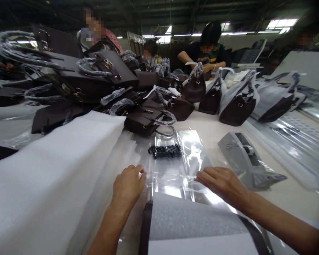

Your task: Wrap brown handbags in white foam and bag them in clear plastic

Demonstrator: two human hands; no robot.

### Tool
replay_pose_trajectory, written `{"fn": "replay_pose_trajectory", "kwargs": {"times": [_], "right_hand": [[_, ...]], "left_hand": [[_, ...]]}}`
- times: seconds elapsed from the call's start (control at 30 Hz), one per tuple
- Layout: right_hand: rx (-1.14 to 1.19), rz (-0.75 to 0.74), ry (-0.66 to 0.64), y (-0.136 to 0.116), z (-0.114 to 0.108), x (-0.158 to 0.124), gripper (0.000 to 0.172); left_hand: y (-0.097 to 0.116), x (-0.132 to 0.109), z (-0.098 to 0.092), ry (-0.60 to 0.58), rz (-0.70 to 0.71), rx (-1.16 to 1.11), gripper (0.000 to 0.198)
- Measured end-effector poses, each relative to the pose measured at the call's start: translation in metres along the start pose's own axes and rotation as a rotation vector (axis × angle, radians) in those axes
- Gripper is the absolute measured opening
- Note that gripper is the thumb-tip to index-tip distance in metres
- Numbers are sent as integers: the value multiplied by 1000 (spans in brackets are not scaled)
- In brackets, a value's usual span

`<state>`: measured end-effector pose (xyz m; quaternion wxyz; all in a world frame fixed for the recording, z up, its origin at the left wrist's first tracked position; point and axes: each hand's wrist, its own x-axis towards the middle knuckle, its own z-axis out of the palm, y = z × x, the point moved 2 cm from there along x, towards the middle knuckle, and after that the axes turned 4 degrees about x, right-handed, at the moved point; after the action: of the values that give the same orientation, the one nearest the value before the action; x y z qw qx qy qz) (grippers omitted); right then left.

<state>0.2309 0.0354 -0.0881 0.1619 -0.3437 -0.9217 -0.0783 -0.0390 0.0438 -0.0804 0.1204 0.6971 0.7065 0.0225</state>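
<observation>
My left hand (pixel 129 187) and my right hand (pixel 220 182) are both closed in a pinch on a clear plastic bag (pixel 170 177), one at each side. Its edge runs stretched between my fingers. Right below, close to me, lies a dark brown handbag (pixel 145 226) covered with grey-white tissue paper (pixel 194 216); its lower part is cut off by the frame. A bundle of black twisted cord (pixel 166 151) rests on the plastic just beyond my hands. Glare on the film hides part of its outline.
A thick stack of white foam sheets (pixel 58 166) lies at left. A grey tape dispenser (pixel 241 159) stands to the right, near more clear plastic (pixel 295 148). Brown handbags (pixel 106 71) with wrapped handles are piled beyond. Across the table, a co-worker (pixel 210 53) handles a bag.
</observation>
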Motion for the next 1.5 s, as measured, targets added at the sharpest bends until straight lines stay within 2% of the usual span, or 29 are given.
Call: {"fn": "replay_pose_trajectory", "kwargs": {"times": [0.07,0.1,0.17,0.23,0.3,0.4,0.5,0.57,0.63,0.7,0.77,0.83,0.93,1.07,1.17,1.23,1.33,1.43,1.5], "right_hand": [[-30,37,-104,4,4,-12,10],[-40,73,-159,7,6,-18,5],[-68,167,-257,14,11,-34,10],[-86,284,-324,22,14,-51,10],[-64,401,-345,27,16,-67,7],[23,594,-327,31,14,-84,9],[178,823,-365,28,14,-92,18],[427,961,-338,24,17,-97,17],[732,1155,-227,20,22,-105,17],[970,1382,-101,18,27,-114,19],[1131,1553,8,16,29,-120,20],[1245,1633,122,18,27,-120,20],[1388,1691,354,23,19,-114,26],[1498,1708,699,22,20,-109,36],[1483,1719,852,11,30,-115,39],[1472,1713,895,2,37,-118,42],[1450,1696,880,-9,43,-121,49],[1327,1702,800,-13,47,-122,61],[1252,1708,753,-13,50,-123,61]], "left_hand": [[-11,-11,1,137,-4,12,28],[-15,-17,2,246,15,0,28],[-23,-30,3,503,42,-46,27],[-33,-43,6,713,-15,-84,30],[-42,-54,10,777,-117,-135,35],[-52,-62,20,647,-321,-326,40],[-50,-64,34,512,-551,-829,50],[-43,-63,42,506,-583,-1252,57],[-36,-58,47,518,-558,-1578,62],[-32,-53,52,490,-570,-1782,62],[-30,-47,56,475,-577,-1895,54],[-29,-42,60,465,-553,-1927,42],[-25,-39,67,452,-533,-1848,32],[-19,-45,80,407,-561,-1616,33],[-17,-47,88,330,-515,-1432,35],[-17,-46,89,294,-475,-1274,34],[-18,-42,88,293,-465,-1074,30],[-17,-37,85,283,-502,-1058,30],[-14,-35,81,297,-494,-1148,31]]}}
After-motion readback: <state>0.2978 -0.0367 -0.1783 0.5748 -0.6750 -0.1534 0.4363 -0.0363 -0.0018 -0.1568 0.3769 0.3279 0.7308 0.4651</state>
